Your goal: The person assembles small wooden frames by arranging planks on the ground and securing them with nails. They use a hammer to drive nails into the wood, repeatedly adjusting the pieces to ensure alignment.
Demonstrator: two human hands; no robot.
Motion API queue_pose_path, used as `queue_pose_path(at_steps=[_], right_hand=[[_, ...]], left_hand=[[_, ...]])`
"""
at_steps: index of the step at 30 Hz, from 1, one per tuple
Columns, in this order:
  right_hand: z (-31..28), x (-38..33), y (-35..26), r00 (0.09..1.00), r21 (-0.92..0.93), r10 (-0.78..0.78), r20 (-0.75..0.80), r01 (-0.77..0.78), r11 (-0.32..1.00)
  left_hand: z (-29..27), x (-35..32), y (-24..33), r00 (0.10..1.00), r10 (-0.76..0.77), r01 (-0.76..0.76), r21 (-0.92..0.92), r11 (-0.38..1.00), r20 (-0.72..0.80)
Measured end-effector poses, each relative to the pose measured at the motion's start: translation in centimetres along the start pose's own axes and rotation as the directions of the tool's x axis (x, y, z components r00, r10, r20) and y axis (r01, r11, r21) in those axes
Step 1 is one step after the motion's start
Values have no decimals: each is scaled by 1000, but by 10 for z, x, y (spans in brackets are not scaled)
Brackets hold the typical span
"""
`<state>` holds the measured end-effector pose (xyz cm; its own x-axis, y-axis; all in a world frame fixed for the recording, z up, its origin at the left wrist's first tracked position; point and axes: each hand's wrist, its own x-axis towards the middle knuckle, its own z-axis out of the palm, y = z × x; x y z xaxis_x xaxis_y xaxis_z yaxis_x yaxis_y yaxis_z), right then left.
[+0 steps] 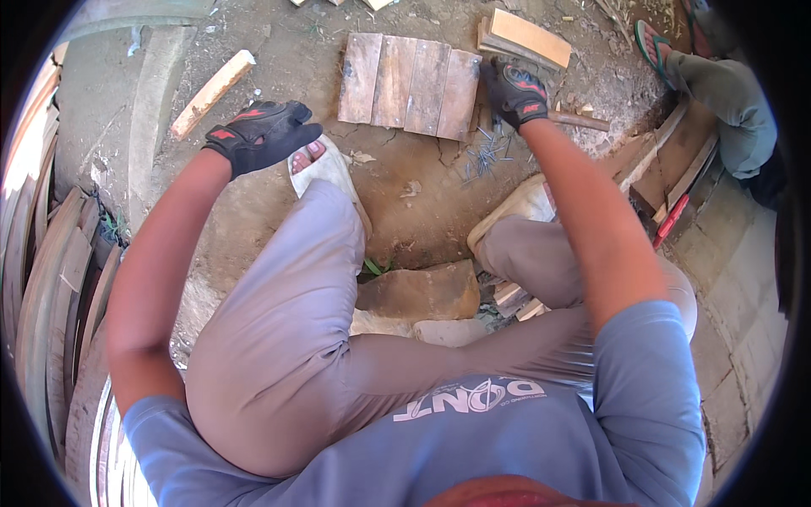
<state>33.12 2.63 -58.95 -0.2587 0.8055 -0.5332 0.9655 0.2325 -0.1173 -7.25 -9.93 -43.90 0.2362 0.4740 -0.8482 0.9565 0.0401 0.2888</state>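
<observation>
My left hand (260, 138), in a black glove with red marks, hovers above my left foot. Its fingers are stretched out with nothing visible in them. A panel of several weathered planks (393, 84), joined side by side, lies on the dirt ahead. My right hand (515, 91), in a matching glove, is closed at the panel's right edge; its fingertips are partly hidden. Beside that hand a hammer's wooden handle (583, 121) rests on the ground, its head largely hidden. Several loose nails (487, 157) are scattered just below my right hand.
Behind my right hand are stacked pale boards (528, 38). A wood strip (213, 93) lies beyond my left hand. Curved planks (51, 279) line the left side. A stone block (422, 291) sits between my legs. Another person's leg (731, 110) is at far right, near a red-handled tool (672, 221).
</observation>
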Motion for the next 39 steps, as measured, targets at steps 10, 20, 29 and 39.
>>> queue_pose_path(at_steps=[10,20,29,39], right_hand=[[27,-52,-66,947,562,319,29,-279,778],[16,-43,-79,822,871,300,485,-483,-87],[3,-57,-58,958,970,228,175,-128,-206],[16,-133,-12,947,249,228,225,-282,927]], left_hand=[[32,62,6,935,-258,137,-424,895,-244],[98,163,-25,948,-186,-283,-953,-107,-260],[90,106,-14,768,-316,-640,-672,-373,-556],[174,74,-25,833,-282,-260,-785,562,-477]])
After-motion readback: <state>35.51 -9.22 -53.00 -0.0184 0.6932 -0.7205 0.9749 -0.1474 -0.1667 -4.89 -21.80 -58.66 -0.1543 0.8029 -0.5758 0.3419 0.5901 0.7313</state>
